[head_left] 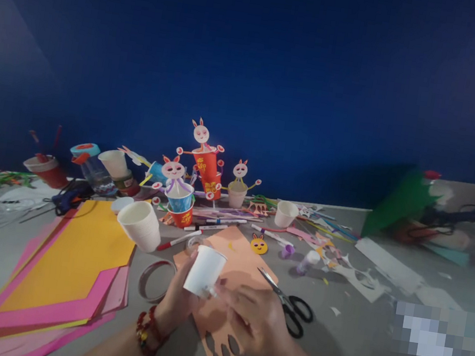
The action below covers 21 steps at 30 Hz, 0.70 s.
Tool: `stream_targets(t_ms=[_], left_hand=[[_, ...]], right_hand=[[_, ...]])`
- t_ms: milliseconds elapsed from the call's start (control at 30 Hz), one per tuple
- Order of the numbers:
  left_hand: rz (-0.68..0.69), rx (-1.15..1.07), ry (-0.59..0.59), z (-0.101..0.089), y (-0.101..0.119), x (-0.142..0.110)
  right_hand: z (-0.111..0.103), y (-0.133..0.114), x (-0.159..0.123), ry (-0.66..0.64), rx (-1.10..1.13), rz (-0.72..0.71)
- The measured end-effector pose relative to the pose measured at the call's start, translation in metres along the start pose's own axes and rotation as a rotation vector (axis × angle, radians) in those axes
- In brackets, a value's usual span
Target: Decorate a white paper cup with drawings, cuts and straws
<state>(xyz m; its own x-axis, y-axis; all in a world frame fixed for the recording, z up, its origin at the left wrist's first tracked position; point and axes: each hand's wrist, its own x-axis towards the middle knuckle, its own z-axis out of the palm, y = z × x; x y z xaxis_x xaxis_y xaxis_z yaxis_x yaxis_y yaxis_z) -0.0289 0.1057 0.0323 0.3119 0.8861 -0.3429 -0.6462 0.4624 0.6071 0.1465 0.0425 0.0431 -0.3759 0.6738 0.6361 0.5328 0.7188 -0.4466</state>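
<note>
Backdrop: deep blue wall behind grey table (372, 353)
Left hand (177, 300): fingers wrapped round white paper cup (204, 270)
Right hand (258, 321): fingertips pinching cup's base
Risk: thin cup likely crushed by squeezing; scissors (290, 305) close by, easily knocked

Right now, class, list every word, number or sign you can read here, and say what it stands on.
Nothing can be read.
Red cups of the rabbit figures: yellow marks, too blurred to read.
Lower red cup: yellow marks, also unreadable.
White cup held in the left hand: no print visible.
</note>
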Motion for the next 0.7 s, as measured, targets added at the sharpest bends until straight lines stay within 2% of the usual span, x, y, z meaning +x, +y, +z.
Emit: stream_targets(t_ms=[100,167,267,333,433,500,600,700], left_hand=[[-0.016,0.017,0.014,-0.0004,0.0005,0.0003],[-0.008,0.008,0.001,-0.0003,0.0008,-0.0001],[-0.019,0.047,-0.022,0.0003,0.001,-0.0014],[-0.015,0.071,-0.029,0.001,0.0009,-0.0022],[0.024,0.045,0.007,0.0024,0.0011,-0.0029],[0.023,0.049,0.0,0.0029,0.0014,-0.0032],[-0.017,0.095,-0.078,0.0023,0.0011,-0.0035],[-0.007,0.061,-0.063,0.0,-0.0002,-0.0023]], right_hand=[[-0.0028,0.0016,0.0019,0.027,0.003,0.043],[-0.0011,-0.0021,0.0016,-0.029,-0.004,0.038],[0.0041,-0.0072,-0.0003,-0.114,-0.011,-0.041],[0.0056,-0.0064,-0.0007,-0.08,0.003,-0.069],[0.0044,-0.0024,0.0002,0.029,0.015,0.003],[0.0038,-0.0022,0.0001,0.008,0.005,0.025],[0.0046,-0.0048,-0.0009,-0.102,-0.009,-0.042],[0.0055,-0.0042,-0.001,-0.049,0.017,-0.036]])
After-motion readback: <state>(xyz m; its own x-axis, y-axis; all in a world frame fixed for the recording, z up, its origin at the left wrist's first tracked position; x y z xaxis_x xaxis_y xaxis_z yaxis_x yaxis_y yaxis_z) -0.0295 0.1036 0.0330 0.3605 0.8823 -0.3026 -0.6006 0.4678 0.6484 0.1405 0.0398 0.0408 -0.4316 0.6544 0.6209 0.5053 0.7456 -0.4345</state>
